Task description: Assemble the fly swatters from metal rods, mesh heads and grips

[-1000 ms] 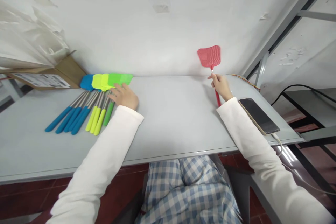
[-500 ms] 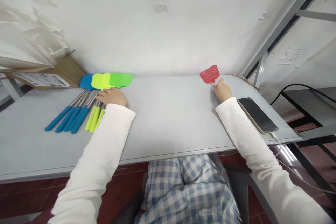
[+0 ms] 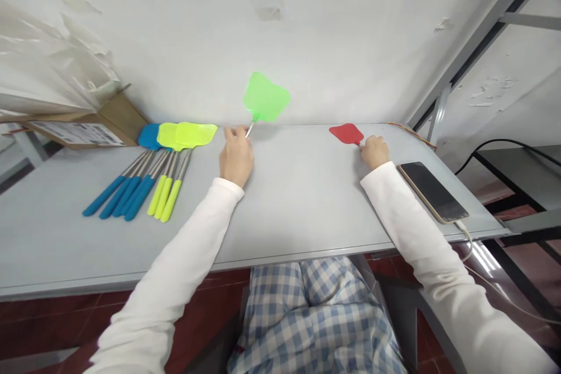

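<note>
My left hand (image 3: pixel 236 155) is closed round the shaft of a green fly swatter (image 3: pixel 265 97), holding its head up in front of the wall above the grey table (image 3: pixel 289 198). My right hand (image 3: pixel 375 151) rests on the table with its fingers closed on the handle of a red fly swatter (image 3: pixel 346 133), whose head lies flat on the tabletop. To the left of my left hand lies a row of several fly swatters (image 3: pixel 151 172) with blue and yellow-green handles.
A black phone (image 3: pixel 433 191) with a cable lies at the table's right edge. A cardboard box (image 3: pixel 83 125) with plastic wrap stands at the back left. A metal frame (image 3: pixel 464 41) rises on the right. My checked trousers (image 3: pixel 307 315) show below the table's front edge.
My left hand took a green fly swatter from the row and lifted it to the right. My right hand lowered the red fly swatter from upright to flat on the table.
</note>
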